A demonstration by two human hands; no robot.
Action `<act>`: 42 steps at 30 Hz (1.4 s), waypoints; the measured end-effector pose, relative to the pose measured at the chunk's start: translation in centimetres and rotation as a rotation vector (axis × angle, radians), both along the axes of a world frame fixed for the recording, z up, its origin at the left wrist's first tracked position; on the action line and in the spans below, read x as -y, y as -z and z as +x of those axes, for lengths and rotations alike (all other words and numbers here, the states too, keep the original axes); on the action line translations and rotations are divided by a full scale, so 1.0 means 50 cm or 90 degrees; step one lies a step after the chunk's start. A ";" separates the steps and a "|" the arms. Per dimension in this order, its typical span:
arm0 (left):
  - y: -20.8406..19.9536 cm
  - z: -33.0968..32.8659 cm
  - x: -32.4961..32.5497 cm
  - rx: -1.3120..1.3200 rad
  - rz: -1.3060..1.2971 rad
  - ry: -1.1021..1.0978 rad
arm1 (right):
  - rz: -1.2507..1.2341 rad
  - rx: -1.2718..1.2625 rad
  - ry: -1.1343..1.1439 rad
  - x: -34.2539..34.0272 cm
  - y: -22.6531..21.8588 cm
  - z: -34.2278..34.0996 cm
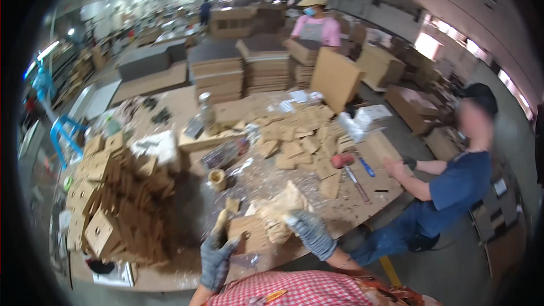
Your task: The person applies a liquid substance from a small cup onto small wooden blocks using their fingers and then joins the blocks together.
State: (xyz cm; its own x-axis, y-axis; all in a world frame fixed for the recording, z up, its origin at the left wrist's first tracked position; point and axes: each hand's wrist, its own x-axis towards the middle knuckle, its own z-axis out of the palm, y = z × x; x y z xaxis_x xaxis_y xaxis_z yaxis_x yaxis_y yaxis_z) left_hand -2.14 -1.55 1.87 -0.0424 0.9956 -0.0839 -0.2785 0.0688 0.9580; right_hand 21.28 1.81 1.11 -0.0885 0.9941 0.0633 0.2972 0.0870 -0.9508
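My left hand point(216, 259), in a grey knit glove with yellowish fingertips, is at the near table edge. Its thumb and forefinger are spread beside the left edge of a square wooden piece point(248, 232) with a hole in it. My right hand point(313, 234), gloved alike, is closed on the right side of a crumpled pale-yellow cloth point(286, 199); its fingertips blend into the folds. The cloth lies just beyond and right of the wooden piece. A small wooden bit point(233, 204) lies past my left forefinger.
Stacked holed wooden pieces point(122, 209) rise at left; loose wooden pieces point(300, 141) cover the middle. A small pot point(216, 179), a clear bottle point(221, 156), a red-headed mallet point(343, 161) and a blue-handled tool point(366, 167) lie about. One person point(459, 181) stands right, another point(317, 27) beyond stacked boards.
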 end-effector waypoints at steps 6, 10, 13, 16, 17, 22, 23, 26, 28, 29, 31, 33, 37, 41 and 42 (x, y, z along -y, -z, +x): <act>-0.015 0.018 0.004 0.013 0.057 0.020 | 0.050 -0.004 -0.014 -0.001 0.001 0.006; -0.024 0.029 0.007 -0.007 0.063 0.014 | 0.089 0.015 -0.001 0.002 0.006 0.019; -0.032 0.036 0.014 0.014 0.024 0.016 | 0.061 0.050 -0.012 0.006 0.014 0.019; -0.036 0.039 0.014 0.016 0.021 0.024 | 0.090 0.024 -0.005 0.004 0.024 0.018; -0.036 0.039 0.014 0.034 0.012 0.027 | 0.068 0.000 -0.015 0.003 0.026 0.018; -0.030 0.036 0.018 0.008 0.035 0.020 | 0.050 0.048 -0.024 0.003 0.030 0.016; -0.029 0.035 0.019 -0.009 0.048 0.019 | 0.072 0.005 -0.029 0.003 0.029 0.016; -0.024 0.033 0.021 0.029 0.027 0.019 | 0.040 0.014 -0.020 0.002 0.030 0.016; -0.016 0.028 0.015 0.028 0.048 0.007 | 0.081 0.005 -0.038 -0.001 0.035 0.012; -0.011 0.024 0.013 0.010 0.049 -0.008 | 0.054 -0.013 -0.052 -0.001 0.038 0.010; 0.004 0.017 0.014 0.019 0.030 0.003 | 0.082 0.103 -0.051 -0.001 0.043 0.002; 0.018 0.005 0.008 0.028 0.024 0.018 | 0.045 0.071 -0.037 -0.002 0.041 -0.002; 0.026 -0.007 0.014 -0.059 0.041 0.006 | 0.129 0.005 0.013 -0.001 0.018 -0.001; 0.005 -0.006 0.021 -0.016 0.040 -0.008 | 0.014 -0.040 0.004 0.005 -0.006 -0.002; -0.001 -0.006 0.022 0.007 0.010 0.005 | -0.037 -0.055 0.008 0.006 -0.008 -0.004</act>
